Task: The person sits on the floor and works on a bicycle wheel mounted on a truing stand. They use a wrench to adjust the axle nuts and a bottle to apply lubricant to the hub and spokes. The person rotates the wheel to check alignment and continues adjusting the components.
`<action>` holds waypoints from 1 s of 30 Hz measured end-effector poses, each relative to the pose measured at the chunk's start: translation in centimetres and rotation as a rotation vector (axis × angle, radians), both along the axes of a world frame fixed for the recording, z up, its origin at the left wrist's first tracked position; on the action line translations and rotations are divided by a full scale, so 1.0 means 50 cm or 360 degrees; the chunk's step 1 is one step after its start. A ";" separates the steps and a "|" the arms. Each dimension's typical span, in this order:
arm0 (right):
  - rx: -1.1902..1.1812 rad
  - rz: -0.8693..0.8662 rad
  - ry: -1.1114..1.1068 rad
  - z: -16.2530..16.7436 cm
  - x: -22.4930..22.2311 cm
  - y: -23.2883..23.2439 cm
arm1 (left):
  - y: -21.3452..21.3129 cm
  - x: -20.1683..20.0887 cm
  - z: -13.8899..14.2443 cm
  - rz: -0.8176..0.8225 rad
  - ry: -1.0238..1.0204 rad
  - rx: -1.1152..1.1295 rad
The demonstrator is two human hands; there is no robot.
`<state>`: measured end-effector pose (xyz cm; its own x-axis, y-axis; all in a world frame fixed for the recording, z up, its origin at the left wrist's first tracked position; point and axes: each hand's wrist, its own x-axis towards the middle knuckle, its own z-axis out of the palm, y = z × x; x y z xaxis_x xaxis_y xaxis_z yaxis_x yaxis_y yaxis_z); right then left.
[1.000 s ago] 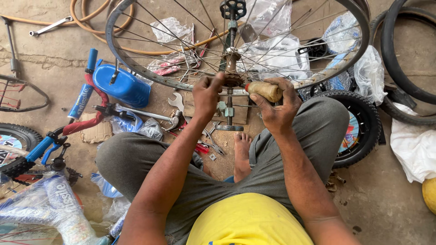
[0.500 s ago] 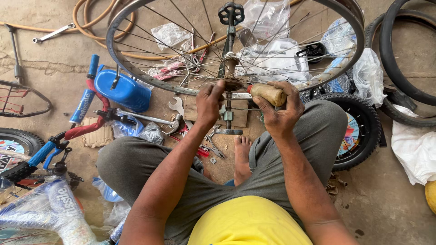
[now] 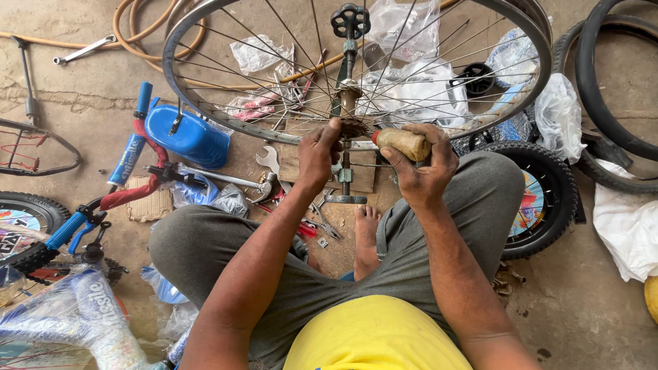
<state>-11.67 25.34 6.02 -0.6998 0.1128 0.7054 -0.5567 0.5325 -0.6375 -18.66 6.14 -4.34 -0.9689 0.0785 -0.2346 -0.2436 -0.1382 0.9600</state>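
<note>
1. Steel-spoked wheel [image 3: 205, 103] stood on a vertical stand, its hub [image 3: 351, 127] just ahead of both hands.
2. Left hand [image 3: 319, 152] pinched the hub.
3. Right hand [image 3: 423, 164] was wrapped around a wooden tool handle [image 3: 403, 142] lying crosswise, pointing at the hub.

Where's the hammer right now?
In the head view, the hammer lies on the floor left of the left hand, between the blue seat and the wrench.

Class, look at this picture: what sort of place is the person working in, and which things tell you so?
Most likely a bicycle repair workshop, on a bare floor: a spoked wheel on a stand, loose tyres, and a hammer among scattered tools.
</note>
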 end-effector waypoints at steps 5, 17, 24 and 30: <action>0.0000 -0.0025 -0.0026 0.003 0.001 0.003 | 0.003 -0.002 -0.016 0.0133 -0.0409 0.0681; -0.0515 0.0096 -0.0056 -0.004 -0.018 0.008 | -0.010 0.021 0.053 0.0104 0.0003 0.0128; -0.0648 0.0146 -0.0189 -0.005 -0.028 0.017 | -0.009 0.006 0.038 0.0027 0.0084 0.0044; -0.0634 0.0160 -0.0266 -0.014 -0.041 0.020 | -0.010 0.003 -0.015 -0.0104 -0.0151 0.0386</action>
